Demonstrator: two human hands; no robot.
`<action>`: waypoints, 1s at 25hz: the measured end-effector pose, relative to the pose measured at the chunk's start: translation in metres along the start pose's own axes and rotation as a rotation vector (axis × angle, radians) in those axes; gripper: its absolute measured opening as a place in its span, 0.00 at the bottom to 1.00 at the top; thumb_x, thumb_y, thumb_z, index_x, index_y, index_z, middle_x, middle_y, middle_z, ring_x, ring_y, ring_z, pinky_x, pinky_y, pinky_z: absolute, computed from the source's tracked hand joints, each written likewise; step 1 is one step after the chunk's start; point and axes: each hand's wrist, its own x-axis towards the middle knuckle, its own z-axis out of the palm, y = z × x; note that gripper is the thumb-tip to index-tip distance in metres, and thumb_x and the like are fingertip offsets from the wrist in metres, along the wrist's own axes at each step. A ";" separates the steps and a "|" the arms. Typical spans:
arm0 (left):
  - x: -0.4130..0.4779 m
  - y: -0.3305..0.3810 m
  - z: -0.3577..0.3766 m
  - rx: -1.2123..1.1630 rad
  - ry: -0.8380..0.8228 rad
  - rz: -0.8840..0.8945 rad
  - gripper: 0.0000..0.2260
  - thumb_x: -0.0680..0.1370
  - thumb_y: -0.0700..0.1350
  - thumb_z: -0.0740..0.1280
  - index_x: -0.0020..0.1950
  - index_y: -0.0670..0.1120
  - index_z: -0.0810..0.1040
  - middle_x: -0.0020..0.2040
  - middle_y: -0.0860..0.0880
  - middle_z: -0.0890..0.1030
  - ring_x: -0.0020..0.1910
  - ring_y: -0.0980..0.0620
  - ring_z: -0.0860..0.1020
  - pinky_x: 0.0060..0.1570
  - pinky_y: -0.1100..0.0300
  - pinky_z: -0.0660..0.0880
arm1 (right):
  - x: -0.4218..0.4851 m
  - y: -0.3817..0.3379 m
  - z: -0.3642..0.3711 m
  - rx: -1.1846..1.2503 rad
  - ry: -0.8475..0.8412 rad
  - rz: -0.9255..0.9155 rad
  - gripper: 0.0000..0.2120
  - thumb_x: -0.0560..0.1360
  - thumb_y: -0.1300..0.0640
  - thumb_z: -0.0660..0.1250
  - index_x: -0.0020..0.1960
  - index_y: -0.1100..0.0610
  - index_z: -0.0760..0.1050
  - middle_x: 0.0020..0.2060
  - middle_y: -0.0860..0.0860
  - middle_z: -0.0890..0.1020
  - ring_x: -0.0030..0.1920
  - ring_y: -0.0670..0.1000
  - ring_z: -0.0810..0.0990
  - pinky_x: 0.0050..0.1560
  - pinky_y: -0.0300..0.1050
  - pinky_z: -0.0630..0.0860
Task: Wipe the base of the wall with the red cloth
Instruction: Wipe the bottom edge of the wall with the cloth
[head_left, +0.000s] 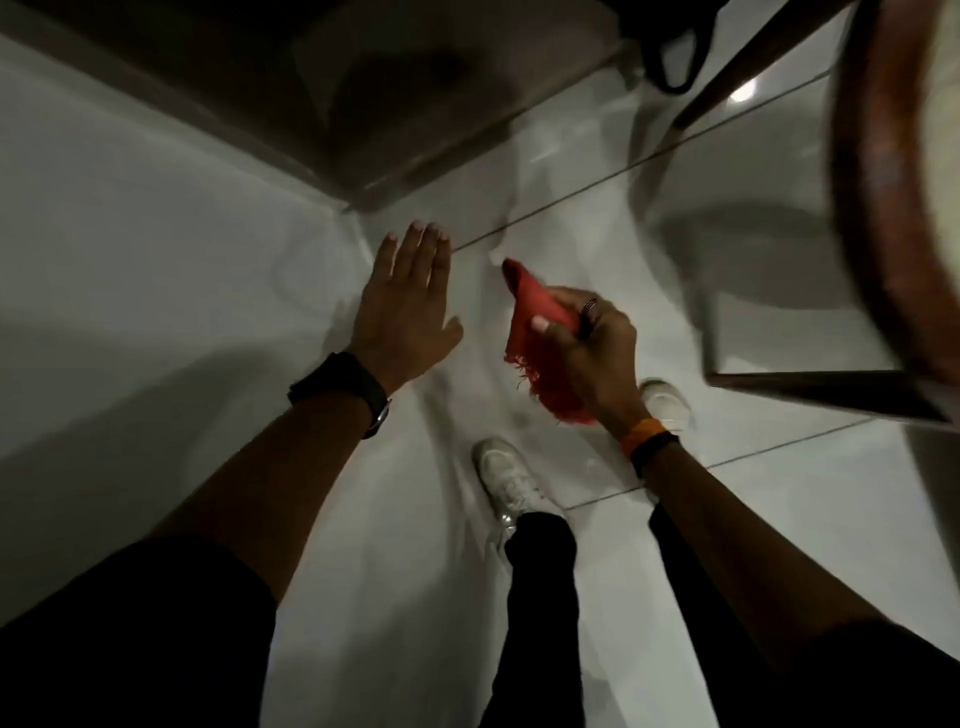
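Above floor (779, 156): one red cloth (540, 332), two hands.

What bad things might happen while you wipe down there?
The glossy floor tiles look slippery, so a white shoe might slide. Bending toward the wall, the head might bump the wooden furniture close on the right. The red cloth hangs loosely from the right hand and might drop.

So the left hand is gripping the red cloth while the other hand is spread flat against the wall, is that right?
Not quite: the head view shows the right hand gripping the red cloth, while the left hand is spread flat against the wall.
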 end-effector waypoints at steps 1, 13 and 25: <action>0.000 -0.015 0.028 0.052 -0.071 -0.008 0.42 0.82 0.62 0.58 0.83 0.37 0.44 0.83 0.38 0.46 0.84 0.40 0.46 0.81 0.42 0.46 | 0.006 0.028 0.031 0.014 -0.055 0.076 0.14 0.78 0.65 0.74 0.63 0.64 0.82 0.58 0.62 0.86 0.57 0.61 0.84 0.62 0.59 0.83; 0.072 -0.047 0.263 0.423 -0.754 -0.012 0.50 0.77 0.73 0.57 0.84 0.39 0.45 0.83 0.38 0.47 0.83 0.39 0.46 0.79 0.38 0.42 | 0.005 0.276 0.312 -0.013 -0.471 0.461 0.25 0.84 0.51 0.63 0.81 0.49 0.65 0.75 0.54 0.77 0.73 0.58 0.76 0.74 0.53 0.69; 0.105 -0.048 0.290 0.639 -0.937 0.036 0.40 0.82 0.67 0.51 0.84 0.42 0.45 0.83 0.36 0.45 0.83 0.36 0.44 0.79 0.36 0.45 | 0.039 0.292 0.394 0.071 -0.386 0.422 0.30 0.84 0.38 0.51 0.83 0.43 0.55 0.82 0.53 0.66 0.79 0.59 0.68 0.80 0.56 0.62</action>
